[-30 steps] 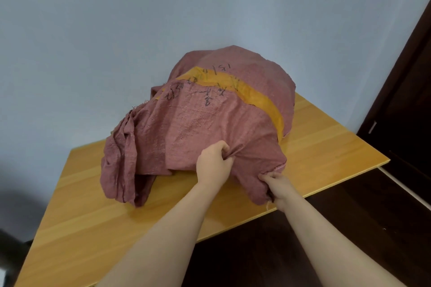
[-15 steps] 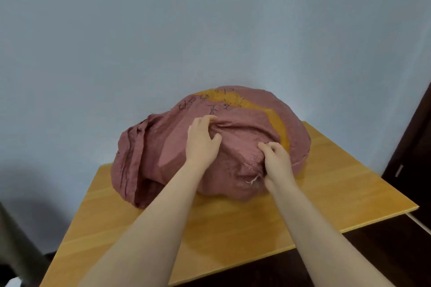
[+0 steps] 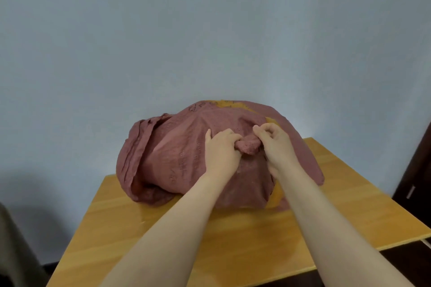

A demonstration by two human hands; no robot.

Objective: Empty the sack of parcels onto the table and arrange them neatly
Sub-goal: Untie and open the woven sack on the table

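Head view: a bulging red sack (image 3: 177, 158) lies on the far half of a wooden table (image 3: 233, 240), its long axis running left to right; the left hand (image 3: 221, 149) and right hand (image 3: 275, 144) sit on its near top, fingers curled, both gripping one bunched fold (image 3: 248, 145) between them, equally near; loose pleats at the sack's left end suggest the mouth lies there; no parcels show.

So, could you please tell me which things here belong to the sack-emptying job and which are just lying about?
Part of the job:
sack, its bunched fabric gripped by the left hand and right hand
wooden table beneath it

Just there:
blue-grey wall
dark door at the right edge
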